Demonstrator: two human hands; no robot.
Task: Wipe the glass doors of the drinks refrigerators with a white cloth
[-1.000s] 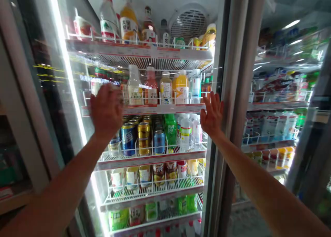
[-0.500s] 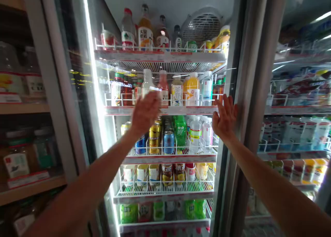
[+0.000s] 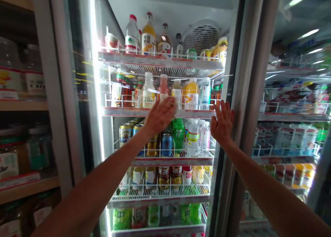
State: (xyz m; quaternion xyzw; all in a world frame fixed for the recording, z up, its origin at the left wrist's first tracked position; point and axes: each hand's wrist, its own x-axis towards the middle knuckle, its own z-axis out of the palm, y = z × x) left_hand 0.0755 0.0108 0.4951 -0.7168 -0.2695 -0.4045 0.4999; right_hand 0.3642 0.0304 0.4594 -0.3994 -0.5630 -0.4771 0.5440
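Note:
My left hand (image 3: 161,115) is raised in front of the drinks fridge, fingers stretched out and slightly blurred, holding nothing. It overlaps the second shelf's front rail (image 3: 126,112) and hides part of a pink bottle (image 3: 163,85) and some cans. My right hand (image 3: 221,124) is held up with spread fingers near the fridge's right metal door frame (image 3: 248,102); whether it touches the frame or glass I cannot tell. Between the hands stand a bottle of orange drink (image 3: 192,94), a green bottle (image 3: 178,135) and a clear bottle with a yellow-green label (image 3: 193,137).
Several bottles, such as an orange soda bottle (image 3: 149,37), line the top shelf beside a round fan grille (image 3: 203,37). Cans (image 3: 163,176) fill a lower rack. Another fridge (image 3: 292,137) is on the right, and a wooden shelf (image 3: 26,105) with jars on the left.
My left hand has moved right, toward the middle of the fridge, and sits a little lower. My right hand has stayed nearly in place. The view has shifted slightly.

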